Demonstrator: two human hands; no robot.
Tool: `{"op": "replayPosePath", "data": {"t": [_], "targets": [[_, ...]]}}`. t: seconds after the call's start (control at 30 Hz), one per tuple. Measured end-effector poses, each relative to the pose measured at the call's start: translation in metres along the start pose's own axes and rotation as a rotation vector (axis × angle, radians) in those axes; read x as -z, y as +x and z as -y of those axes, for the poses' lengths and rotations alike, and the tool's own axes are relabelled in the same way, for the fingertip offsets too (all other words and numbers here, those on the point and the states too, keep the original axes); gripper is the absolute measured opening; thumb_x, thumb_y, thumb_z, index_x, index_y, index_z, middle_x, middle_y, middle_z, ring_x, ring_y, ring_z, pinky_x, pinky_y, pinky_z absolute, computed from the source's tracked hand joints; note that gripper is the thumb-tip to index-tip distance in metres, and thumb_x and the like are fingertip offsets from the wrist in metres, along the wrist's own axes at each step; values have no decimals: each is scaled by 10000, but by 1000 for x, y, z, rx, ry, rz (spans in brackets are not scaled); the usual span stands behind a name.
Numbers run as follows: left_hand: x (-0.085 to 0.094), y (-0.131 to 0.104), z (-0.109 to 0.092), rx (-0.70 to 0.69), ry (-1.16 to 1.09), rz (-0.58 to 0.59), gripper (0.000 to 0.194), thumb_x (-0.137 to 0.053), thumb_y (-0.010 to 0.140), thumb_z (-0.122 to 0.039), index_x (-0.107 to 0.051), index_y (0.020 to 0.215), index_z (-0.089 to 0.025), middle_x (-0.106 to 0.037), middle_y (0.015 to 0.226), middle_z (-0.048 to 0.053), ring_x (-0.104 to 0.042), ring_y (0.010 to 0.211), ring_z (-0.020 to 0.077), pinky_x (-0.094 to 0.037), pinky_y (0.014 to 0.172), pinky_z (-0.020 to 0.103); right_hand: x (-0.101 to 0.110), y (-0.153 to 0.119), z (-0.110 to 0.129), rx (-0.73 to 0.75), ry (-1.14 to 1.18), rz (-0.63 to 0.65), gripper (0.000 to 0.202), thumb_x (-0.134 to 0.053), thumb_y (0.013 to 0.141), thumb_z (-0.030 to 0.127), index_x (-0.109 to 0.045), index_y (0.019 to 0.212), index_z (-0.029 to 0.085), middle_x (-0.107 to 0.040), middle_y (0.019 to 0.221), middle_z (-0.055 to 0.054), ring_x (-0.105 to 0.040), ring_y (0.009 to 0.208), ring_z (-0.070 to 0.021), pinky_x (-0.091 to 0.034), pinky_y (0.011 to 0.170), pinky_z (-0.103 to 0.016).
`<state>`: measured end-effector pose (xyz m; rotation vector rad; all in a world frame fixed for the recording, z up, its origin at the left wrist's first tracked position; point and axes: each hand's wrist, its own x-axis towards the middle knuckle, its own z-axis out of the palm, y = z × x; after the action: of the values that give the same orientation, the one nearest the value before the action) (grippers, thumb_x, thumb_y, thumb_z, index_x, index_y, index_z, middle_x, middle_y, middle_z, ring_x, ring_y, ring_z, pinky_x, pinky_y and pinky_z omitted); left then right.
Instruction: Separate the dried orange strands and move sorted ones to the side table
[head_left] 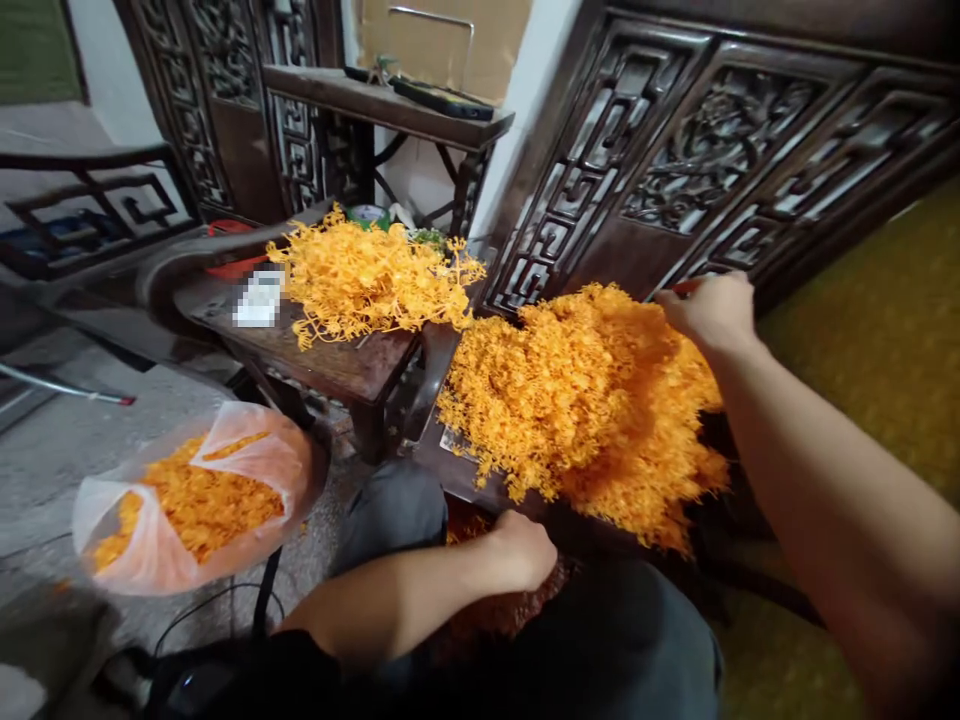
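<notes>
We see the big orange heap (592,400) at centre, between our hands. Right hand (709,310) rests on its far right edge, fingers curled onto something red, barely visible. Left hand (525,550) sits closed below the near edge; what it grips, we cannot tell. Second heap (367,275) far left; bag (187,500) near left.

Dark carved wooden panels (720,150) with openwork fretwork fill the back and right. A narrow wooden shelf table (390,105) stands against a pale wall (525,70), with cardboard (442,40) propped behind it. Grey concrete floor (67,440) at left. Yellow patterned mat (885,340) at right. Dark wooden chair armrest (97,200) far left. Dim, even indoor light.
</notes>
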<state>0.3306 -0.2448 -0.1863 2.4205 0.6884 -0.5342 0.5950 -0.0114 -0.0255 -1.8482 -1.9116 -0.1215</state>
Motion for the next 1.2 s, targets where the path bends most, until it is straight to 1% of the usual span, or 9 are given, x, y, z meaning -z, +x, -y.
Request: {"op": "replayPosePath", "data": {"t": [0.1,0.2,0.33,0.43,0.5,0.6,0.73,1.0,1.2], "targets": [[21,-22,6,-86,29,4,283,-593,921,-153,-781,1111,-60,-773,1126,227,-754,1071,347,-631,832,440,6,-2,53,-56,-134,-321,358,-564,947,377,-731,1156,139,-565,1255,-240,-555,1180,-380,-473,970,-548],[45,-66,14,-163,-9,-138,351,-609,963,-383,-801,1093,-120,-788,1067,203,-767,997,350,-618,772,425,-2,-9,143,433,-89,-306,309,-533,960,238,-721,1175,120,-665,1067,-191,-603,1036,-275,-497,892,-419],[84,-161,41,-292,-202,-731,353,-508,1025,-489,-780,1110,-280,-810,1063,50,-761,956,211,-574,840,332,-31,-26,245,1075,-192,6,329,-474,994,163,-695,1230,222,-718,1148,-98,-567,1070,-257,-418,846,-404],[116,-219,86,109,-68,-1214,319,-521,1030,-384,-715,1234,-233,-761,1207,91,-699,1129,235,-522,1007,394,-47,-31,275,1182,-279,89,280,-485,1022,219,-714,1183,212,-730,1041,-108,-542,1011,-271,-355,806,-409],[137,-232,127,324,120,-1274,458,-663,948,-349,-626,1380,-201,-670,1384,145,-572,1341,317,-411,1146,522,-50,-30,281,1173,-296,82,273,-489,1031,260,-731,1137,193,-711,988,-127,-537,956,-268,-335,778,-402],[161,-219,187,297,337,-1152,778,-794,826,-423,-503,1508,-186,-467,1605,171,-334,1530,383,-154,1258,644,-43,-26,288,1103,-285,29,326,-434,1052,296,-723,1157,188,-678,1013,-139,-540,932,-265,-332,752,-395],[180,-199,238,375,340,-1183,725,-724,870,-439,-493,1525,-229,-455,1618,132,-339,1513,369,-66,1273,641,-26,-11,306,901,-220,-30,307,-404,1046,259,-688,1109,159,-644,1072,-155,-540,1030,-298,-379,830,-419],[198,-218,274,660,252,-1239,663,-693,880,-477,-544,1456,-182,-398,1635,129,-289,1462,408,-162,1187,691,9,31,339,408,134,-208,169,-493,941,78,-647,1004,104,-642,1154,-153,-530,972,-191,-429,922,-351],[191,-220,283,803,203,-1241,623,-646,912,-465,-522,1476,-230,-379,1634,146,-336,1439,416,-300,1136,613,26,30,319,265,67,-309,246,-453,996,108,-655,1137,113,-613,1310,-192,-574,1161,-249,-420,991,-388]]}}
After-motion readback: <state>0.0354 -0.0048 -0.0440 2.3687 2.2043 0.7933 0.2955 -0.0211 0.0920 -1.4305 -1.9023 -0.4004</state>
